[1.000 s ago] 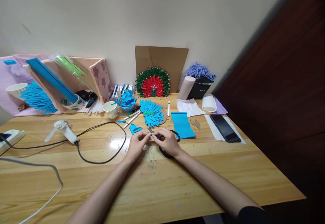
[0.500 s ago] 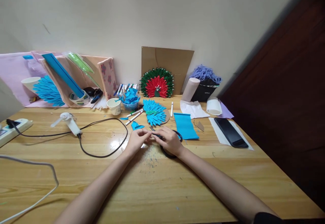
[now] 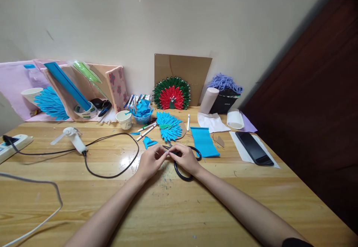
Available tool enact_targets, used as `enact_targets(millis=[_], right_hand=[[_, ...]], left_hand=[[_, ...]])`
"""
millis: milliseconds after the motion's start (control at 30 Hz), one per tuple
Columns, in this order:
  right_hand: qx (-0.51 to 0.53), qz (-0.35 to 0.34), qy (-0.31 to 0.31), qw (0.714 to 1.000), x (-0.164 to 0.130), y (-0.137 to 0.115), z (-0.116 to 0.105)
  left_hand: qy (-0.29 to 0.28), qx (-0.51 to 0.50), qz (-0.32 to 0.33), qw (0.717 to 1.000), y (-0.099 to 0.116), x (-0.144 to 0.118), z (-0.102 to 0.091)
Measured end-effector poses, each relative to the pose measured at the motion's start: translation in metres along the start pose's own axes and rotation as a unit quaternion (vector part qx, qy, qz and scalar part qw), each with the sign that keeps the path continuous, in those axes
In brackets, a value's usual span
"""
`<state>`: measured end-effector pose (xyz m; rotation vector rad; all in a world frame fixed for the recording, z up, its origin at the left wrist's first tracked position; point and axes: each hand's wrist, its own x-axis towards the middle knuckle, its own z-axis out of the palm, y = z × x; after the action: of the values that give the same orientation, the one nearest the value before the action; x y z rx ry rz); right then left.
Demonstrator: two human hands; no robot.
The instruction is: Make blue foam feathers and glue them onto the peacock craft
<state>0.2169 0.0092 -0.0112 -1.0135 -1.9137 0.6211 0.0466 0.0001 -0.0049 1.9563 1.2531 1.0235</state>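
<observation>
Crowding right hand (image 3: 184,159): scissors (image 3: 185,179), paper (image 3: 205,143)

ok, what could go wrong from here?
1. The scissors show right at the right hand, blades near the fingers; a nick is possible.
2. The left hand might snag the black cord looped beside it, dragging the white corded device.
3. Anything pinched between the hands is mostly hidden; if dropped, it might get lost.

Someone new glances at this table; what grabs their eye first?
Probably the red-and-green peacock before the cardboard sheet by the wall. Next, perhaps the blue-feathered piece lying nearer on the table, then the left hand and right hand close together at the black-handled scissors.
</observation>
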Motion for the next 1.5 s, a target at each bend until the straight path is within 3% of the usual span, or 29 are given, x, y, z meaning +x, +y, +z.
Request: enact_targets(millis=[567, 933, 1333, 1500], right_hand=[[-0.026, 0.011, 0.006, 1.000, 0.002, -0.002, 0.001], [-0.037, 0.002, -0.050, 0.998, 0.001, -0.002, -0.001], [-0.022, 0.013, -0.051, 0.998, 0.003, 0.003, 0.001], [-0.053, 0.062, -0.119, 0.990, 0.007, -0.003, -0.018]], left_hand=[[-0.021, 0.075, 0.011, 0.997, 0.004, 0.002, -0.001], [0.007, 0.089, 0.011, 0.996, 0.002, 0.000, 0.002], [0.003, -0.020, -0.042, 0.999, -0.003, -0.001, 0.005], [0.041, -0.048, -0.084, 0.994, -0.004, 0.003, 0.003]])
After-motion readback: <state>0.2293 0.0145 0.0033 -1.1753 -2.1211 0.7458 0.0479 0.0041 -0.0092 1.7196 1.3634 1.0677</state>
